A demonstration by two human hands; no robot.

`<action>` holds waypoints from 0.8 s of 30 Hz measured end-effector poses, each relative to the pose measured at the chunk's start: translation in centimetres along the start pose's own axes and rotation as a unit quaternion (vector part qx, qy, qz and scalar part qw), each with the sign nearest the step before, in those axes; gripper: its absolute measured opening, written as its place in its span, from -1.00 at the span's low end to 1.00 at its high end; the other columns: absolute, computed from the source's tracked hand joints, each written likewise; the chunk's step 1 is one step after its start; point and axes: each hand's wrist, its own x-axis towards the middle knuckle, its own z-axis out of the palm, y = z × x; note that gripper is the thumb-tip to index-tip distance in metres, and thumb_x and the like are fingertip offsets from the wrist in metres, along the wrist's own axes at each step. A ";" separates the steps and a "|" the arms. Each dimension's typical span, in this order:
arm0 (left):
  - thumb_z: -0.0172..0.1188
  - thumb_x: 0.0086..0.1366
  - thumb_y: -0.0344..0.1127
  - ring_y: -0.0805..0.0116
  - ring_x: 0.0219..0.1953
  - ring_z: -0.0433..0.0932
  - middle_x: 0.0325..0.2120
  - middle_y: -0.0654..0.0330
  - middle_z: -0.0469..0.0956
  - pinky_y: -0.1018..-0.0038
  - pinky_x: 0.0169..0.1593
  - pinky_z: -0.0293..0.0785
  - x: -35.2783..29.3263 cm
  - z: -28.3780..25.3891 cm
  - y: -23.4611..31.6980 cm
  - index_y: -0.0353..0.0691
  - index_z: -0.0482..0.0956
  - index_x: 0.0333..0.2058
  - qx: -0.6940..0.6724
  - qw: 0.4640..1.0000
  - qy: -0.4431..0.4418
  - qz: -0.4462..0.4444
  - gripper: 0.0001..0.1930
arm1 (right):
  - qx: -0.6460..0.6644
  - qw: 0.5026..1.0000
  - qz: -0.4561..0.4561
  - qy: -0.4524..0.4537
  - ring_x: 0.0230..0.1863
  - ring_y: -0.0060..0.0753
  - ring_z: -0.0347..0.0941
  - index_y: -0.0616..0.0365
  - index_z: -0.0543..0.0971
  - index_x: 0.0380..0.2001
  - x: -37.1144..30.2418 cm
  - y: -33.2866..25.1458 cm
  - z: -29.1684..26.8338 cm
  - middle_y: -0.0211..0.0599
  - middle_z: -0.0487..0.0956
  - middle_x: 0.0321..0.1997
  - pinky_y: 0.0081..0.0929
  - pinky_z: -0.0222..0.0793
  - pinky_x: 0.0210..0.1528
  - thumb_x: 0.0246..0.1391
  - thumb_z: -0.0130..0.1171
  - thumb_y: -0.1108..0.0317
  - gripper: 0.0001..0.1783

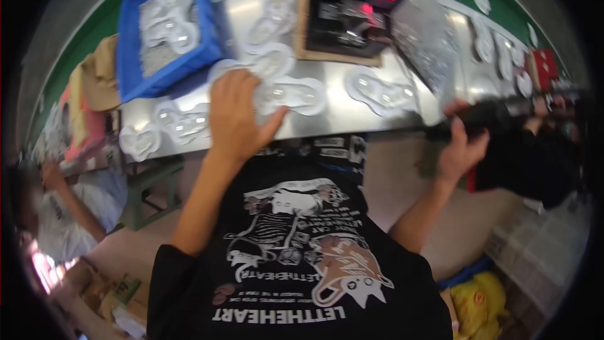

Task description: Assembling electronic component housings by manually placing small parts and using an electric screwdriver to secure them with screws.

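Observation:
My left hand [236, 113] lies over several white, rounded flat pieces on the metal table, its thumb spread to the right. The thumb tip is at the lower edge of a white piece [292, 95] with shiny round spots. My right hand [462, 148] is off the table's front edge at the right. Its fingers appear bent round a long black tool [494, 114], slightly blurred, whose narrow end points left. The tool's exact kind cannot be made out. Another white piece [380, 91] lies between the hands.
A blue bin [126, 56] at the back left holds white pieces. A black box [349, 9] with a red lit display stands mid-table, with a clear plastic bag [425, 31] beside it. People sit at the left [75, 214] and right [528, 167].

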 end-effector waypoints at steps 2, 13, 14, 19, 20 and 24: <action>0.46 0.08 0.00 -0.17 0.08 0.40 0.00 -0.12 0.46 0.00 0.17 0.34 0.8 0.1 0.5 -0.40 0.53 0.05 -0.001 1.000 -0.016 -0.005 -0.32 | -0.042 0.996 -0.019 0.077 -0.11 -0.23 0.61 0.48 0.37 0.16 -0.7 0.8 -1.3 0.01 0.62 -0.06 -0.28 0.54 0.08 0.20 0.16 0.60 -0.53; 0.50 -0.05 -0.14 -0.01 0.07 0.43 0.02 0.06 0.52 0.11 0.13 0.27 0.4 -1.4 2.3 -0.24 0.67 -0.01 -0.031 0.999 0.004 0.024 -0.41 | 0.208 0.972 -0.091 -0.069 -0.63 -0.45 0.28 0.24 0.32 0.10 -0.6 -7.2 3.8 -0.35 0.33 -0.52 -0.40 0.38 -0.51 0.15 0.07 0.56 -0.57; 0.50 -0.05 -0.14 -0.01 0.07 0.43 0.02 0.06 0.52 0.11 0.13 0.27 -0.2 -1.0 2.4 -0.24 0.67 -0.01 -0.041 0.999 0.000 0.024 -0.41 | 0.241 0.954 -0.126 -0.129 -0.62 -0.45 0.30 0.18 0.30 0.13 0.8 -8.5 5.4 -0.37 0.33 -0.52 -0.41 0.36 -0.51 0.17 0.06 0.51 -0.56; 0.52 -0.02 -0.28 0.00 0.05 0.42 0.02 0.11 0.54 0.15 0.12 0.29 -1.4 0.5 1.9 -0.23 0.68 -0.04 -0.029 0.999 0.000 -0.039 -0.50 | 0.296 0.921 -0.139 -0.211 -0.54 -0.43 0.29 0.20 0.44 0.05 9.4 -10.9 12.9 -0.39 0.31 -0.47 -0.26 0.36 -0.41 0.21 0.05 0.44 -0.66; 0.54 -0.04 -0.33 -0.01 0.07 0.40 0.03 0.11 0.53 0.16 0.14 0.30 -1.3 0.8 1.9 -0.24 0.67 -0.04 -0.030 0.998 0.003 -0.050 -0.49 | 0.290 0.923 -0.137 -0.211 -0.54 -0.43 0.29 0.20 0.44 0.05 10.7 -10.8 14.0 -0.39 0.31 -0.47 -0.26 0.36 -0.41 0.21 0.05 0.44 -0.66; 0.53 -0.05 -0.33 0.00 0.03 0.40 -0.01 0.12 0.56 0.20 0.10 0.34 -1.2 1.1 2.4 -0.26 0.67 -0.05 -0.023 0.998 0.017 -0.063 -0.49 | 0.242 0.929 -0.194 -0.204 -0.57 -0.36 0.33 0.38 0.47 -0.02 9.8 -10.2 18.9 -0.22 0.35 -0.53 -0.24 0.38 -0.46 0.21 0.00 0.57 -0.73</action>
